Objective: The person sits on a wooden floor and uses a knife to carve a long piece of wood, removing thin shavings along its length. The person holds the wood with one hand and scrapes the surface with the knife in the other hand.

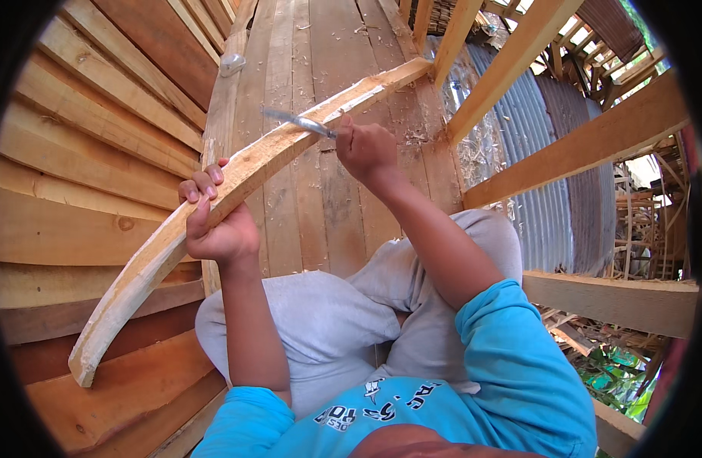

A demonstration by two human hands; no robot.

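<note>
A long, pale wooden beam runs slantwise across the view, its near end low at the left and its far end against a post at the upper right. Its upper face looks rough and freshly cut. Around its middle, my left hand is closed, thumb on one side and fingers curled over the other. My right hand is a fist round the handle of a knife, and the handle itself is hidden. The metal blade points left and lies across the top of the beam, past its far edge.
Wood shavings lie scattered over the plank floor. A plank wall stands close on the left, with a small clear object near its foot. Wooden rails and corrugated metal sheets are on the right. My crossed legs are below.
</note>
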